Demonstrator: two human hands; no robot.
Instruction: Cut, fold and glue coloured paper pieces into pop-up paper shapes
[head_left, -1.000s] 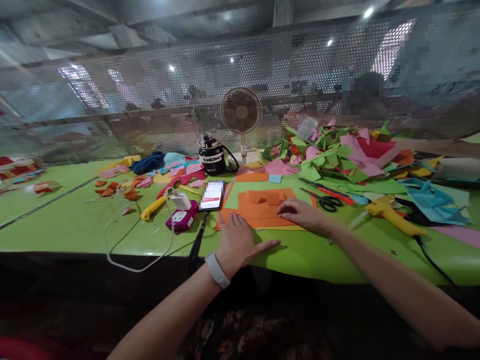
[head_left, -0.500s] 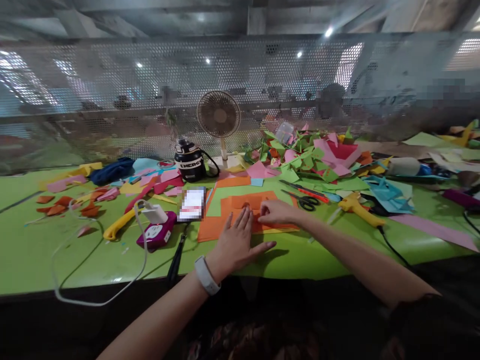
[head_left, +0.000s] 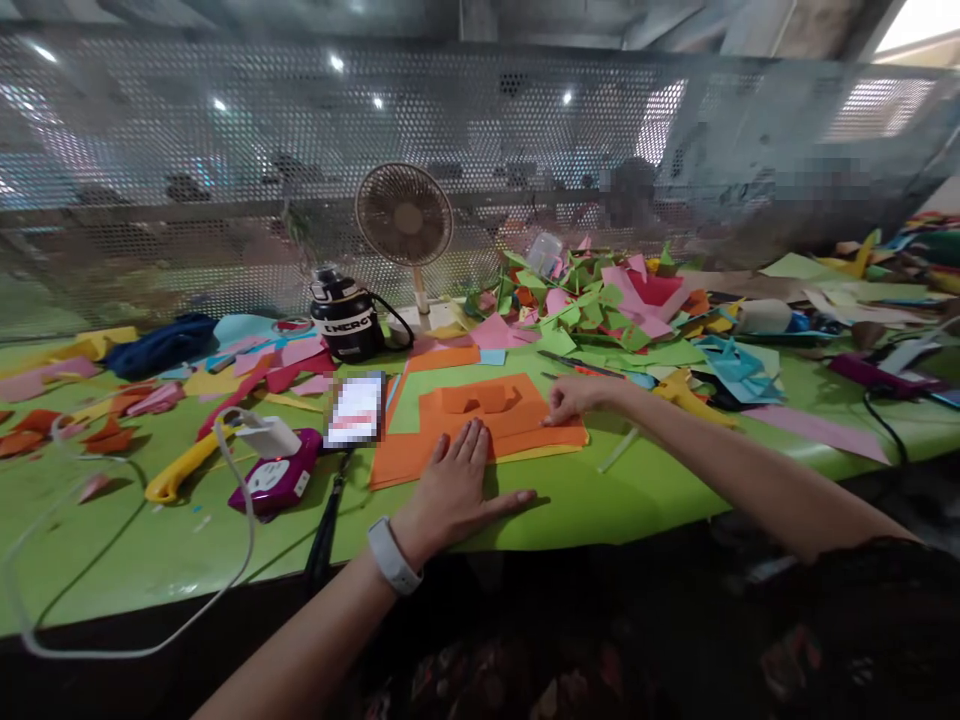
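Note:
My left hand (head_left: 450, 490) lies flat with its fingers stretched out, the fingertips on the lower part of an orange sheet of paper (head_left: 405, 455). Its thumb points right over the green tabletop. My right hand (head_left: 574, 397) is closed, its curled fingers touching the right side of the orange paper; whether anything is between them is hidden. A bent orange paper flap (head_left: 480, 398) stands slightly raised above my left fingertips, with dark gaps under it. Yellow paper (head_left: 559, 450) peeks out below the front edge, and green paper (head_left: 401, 400) lies behind at the left.
Left stand a phone (head_left: 355, 410), a purple power socket (head_left: 277, 480) with a white cable, and a yellow-handled tool (head_left: 187, 462). Behind are a black bottle (head_left: 345, 320) and a fan (head_left: 405, 215). A paper scrap heap (head_left: 592, 300) and a yellow glue gun (head_left: 694, 400) lie right.
My right hand has moved right along the orange paper, uncovering the bent flap. My left hand stays flat, its fingertips now below the flap. The view has turned slightly right.

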